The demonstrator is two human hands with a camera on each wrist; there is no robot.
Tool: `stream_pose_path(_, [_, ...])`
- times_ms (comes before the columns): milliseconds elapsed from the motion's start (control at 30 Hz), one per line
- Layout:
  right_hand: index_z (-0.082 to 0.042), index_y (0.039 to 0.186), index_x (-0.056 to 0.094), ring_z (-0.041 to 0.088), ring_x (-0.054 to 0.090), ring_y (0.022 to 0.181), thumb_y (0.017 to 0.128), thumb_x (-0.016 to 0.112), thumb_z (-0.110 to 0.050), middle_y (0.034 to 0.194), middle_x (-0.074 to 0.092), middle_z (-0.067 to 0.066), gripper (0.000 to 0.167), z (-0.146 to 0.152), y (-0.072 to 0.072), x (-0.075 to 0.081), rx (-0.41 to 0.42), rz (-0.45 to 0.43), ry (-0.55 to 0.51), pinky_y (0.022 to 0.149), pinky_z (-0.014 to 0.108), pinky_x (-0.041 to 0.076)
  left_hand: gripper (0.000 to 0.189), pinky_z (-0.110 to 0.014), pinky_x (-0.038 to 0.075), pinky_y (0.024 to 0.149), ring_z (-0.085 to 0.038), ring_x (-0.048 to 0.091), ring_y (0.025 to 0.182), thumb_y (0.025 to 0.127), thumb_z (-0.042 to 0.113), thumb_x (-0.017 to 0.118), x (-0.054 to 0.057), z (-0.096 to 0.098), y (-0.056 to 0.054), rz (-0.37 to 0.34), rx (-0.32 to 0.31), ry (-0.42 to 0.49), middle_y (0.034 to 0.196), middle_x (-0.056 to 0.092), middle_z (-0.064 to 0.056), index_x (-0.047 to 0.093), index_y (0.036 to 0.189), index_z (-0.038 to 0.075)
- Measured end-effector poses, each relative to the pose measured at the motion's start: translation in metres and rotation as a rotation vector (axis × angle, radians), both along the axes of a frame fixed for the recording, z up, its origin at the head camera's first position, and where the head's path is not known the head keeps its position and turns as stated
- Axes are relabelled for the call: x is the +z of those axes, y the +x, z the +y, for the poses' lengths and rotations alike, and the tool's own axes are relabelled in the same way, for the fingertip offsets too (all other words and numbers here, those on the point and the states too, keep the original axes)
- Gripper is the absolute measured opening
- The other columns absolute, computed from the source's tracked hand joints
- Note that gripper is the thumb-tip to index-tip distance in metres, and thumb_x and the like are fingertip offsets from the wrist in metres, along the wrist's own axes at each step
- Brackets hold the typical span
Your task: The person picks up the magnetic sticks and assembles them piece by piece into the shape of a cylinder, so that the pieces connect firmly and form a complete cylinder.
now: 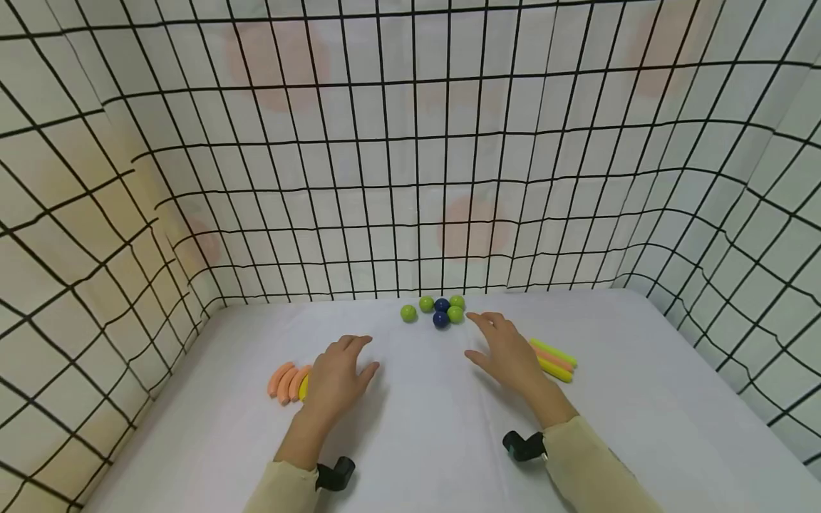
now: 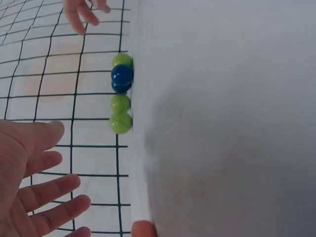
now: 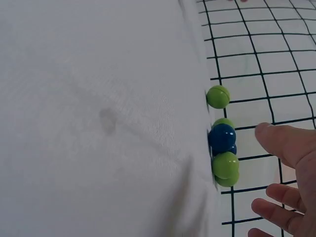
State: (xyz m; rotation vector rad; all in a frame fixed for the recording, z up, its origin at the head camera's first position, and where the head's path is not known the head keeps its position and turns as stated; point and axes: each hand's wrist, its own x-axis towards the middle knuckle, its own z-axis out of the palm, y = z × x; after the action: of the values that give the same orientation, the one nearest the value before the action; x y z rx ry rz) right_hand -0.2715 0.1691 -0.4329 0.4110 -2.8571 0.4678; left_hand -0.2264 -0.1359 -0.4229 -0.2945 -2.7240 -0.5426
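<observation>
Beside the hands [image 1: 423,367]: orange sticks [image 1: 286,381]; yellow sticks [image 1: 553,358].

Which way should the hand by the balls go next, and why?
Probably a short reach forward: the right hand hovers open, holding nothing, with its fingertips just short of the cluster of green and blue balls. The nearest green ball looks easiest to pinch first. The left hand rests farther back, beside the orange sticks.

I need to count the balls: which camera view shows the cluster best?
The head view: the balls lie spread apart, four green and two blue. In both wrist views they overlap edge-on, some hiding others.
</observation>
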Motion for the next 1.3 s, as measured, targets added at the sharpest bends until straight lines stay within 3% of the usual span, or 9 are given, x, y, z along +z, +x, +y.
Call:
stream_pose_path(133, [-0.019, 0.151, 0.042, 0.039, 0.053, 0.127, 0.092, 0.071, -0.035, 0.146, 0.045, 0.019, 0.067, -0.003, -0.01, -0.001, 0.006, -0.033, -0.091, 0.099, 0.057, 0.05, 0.039, -0.05, 0.053, 0.089, -0.031, 0.065, 0.11, 0.09, 0.029, 0.074, 0.002, -0.014, 0.001, 0.02, 0.028, 0.061, 0.122, 0.068, -0.008, 0.067, 0.125, 0.013])
stream_pose_path(300, [-0.017, 0.15, 0.044, 0.031, 0.058, 0.115, 0.093, 0.07, -0.03, 0.145, 0.044, 0.018, 0.063, -0.008, -0.024, -0.004, -0.001, -0.096, -0.233, 0.095, 0.049, 0.052, 0.032, -0.048, 0.051, 0.086, -0.03, 0.064, 0.103, 0.092, 0.025, 0.07, 0.005, -0.04, 0.003, -0.031, 0.09, 0.169, 0.112, 0.069, -0.009, 0.069, 0.121, 0.012])
stream_pose_path(467, [-0.019, 0.148, 0.046, 0.025, 0.056, 0.104, 0.093, 0.07, -0.027, 0.138, 0.048, 0.016, 0.06, -0.013, -0.037, -0.01, -0.046, -0.205, -0.38, 0.083, 0.037, 0.049, 0.032, -0.043, 0.049, 0.081, -0.03, 0.058, 0.105, 0.095, 0.023, 0.065, 0.004, -0.065, 0.006, -0.09, 0.2, 0.272, 0.117, 0.064, -0.013, 0.067, 0.123, 0.008])
stream_pose_path(600, [-0.016, 0.146, 0.047, 0.025, 0.054, 0.099, 0.093, 0.069, -0.026, 0.13, 0.053, 0.017, 0.058, -0.017, -0.045, -0.013, -0.038, -0.27, -0.457, 0.079, 0.034, 0.047, 0.035, -0.042, 0.045, 0.083, -0.032, 0.054, 0.106, 0.097, 0.022, 0.061, -0.004, -0.083, 0.007, -0.118, 0.275, 0.358, 0.121, 0.061, -0.018, 0.065, 0.127, 0.005])
stream_pose_path(733, [-0.016, 0.145, 0.05, 0.028, 0.057, 0.101, 0.094, 0.069, -0.025, 0.124, 0.057, 0.016, 0.055, -0.023, -0.052, -0.019, -0.052, -0.283, -0.488, 0.085, 0.04, 0.048, 0.037, -0.046, 0.044, 0.088, -0.036, 0.053, 0.111, 0.097, 0.022, 0.06, -0.01, -0.102, 0.007, -0.147, 0.303, 0.422, 0.126, 0.059, -0.022, 0.062, 0.13, 0.003])
stream_pose_path(967, [-0.021, 0.145, 0.05, 0.032, 0.059, 0.113, 0.093, 0.068, -0.023, 0.125, 0.06, 0.015, 0.055, -0.036, -0.06, -0.027, -0.083, -0.318, -0.57, 0.096, 0.048, 0.048, 0.045, -0.049, 0.048, 0.093, -0.04, 0.05, 0.12, 0.099, 0.025, 0.057, -0.016, -0.124, 0.006, -0.28, 0.353, 0.508, 0.136, 0.052, -0.024, 0.054, 0.137, 0.001])
stream_pose_path(1133, [-0.026, 0.148, 0.046, 0.028, 0.057, 0.108, 0.093, 0.069, -0.026, 0.117, 0.059, 0.01, 0.06, -0.045, -0.065, -0.028, -0.126, -0.335, -0.527, 0.09, 0.042, 0.047, 0.047, -0.05, 0.05, 0.096, -0.04, 0.053, 0.122, 0.1, 0.024, 0.055, -0.024, -0.131, 0.008, -0.344, 0.352, 0.531, 0.139, 0.054, -0.025, 0.051, 0.139, 0.0])
stream_pose_path(1300, [-0.027, 0.15, 0.044, 0.024, 0.053, 0.095, 0.093, 0.069, -0.028, 0.108, 0.057, 0.008, 0.063, -0.047, -0.068, -0.026, -0.133, -0.34, -0.512, 0.08, 0.036, 0.041, 0.046, -0.048, 0.05, 0.096, -0.038, 0.055, 0.121, 0.099, 0.024, 0.055, -0.03, -0.135, 0.007, -0.35, 0.345, 0.549, 0.138, 0.056, -0.023, 0.052, 0.14, 0.003])
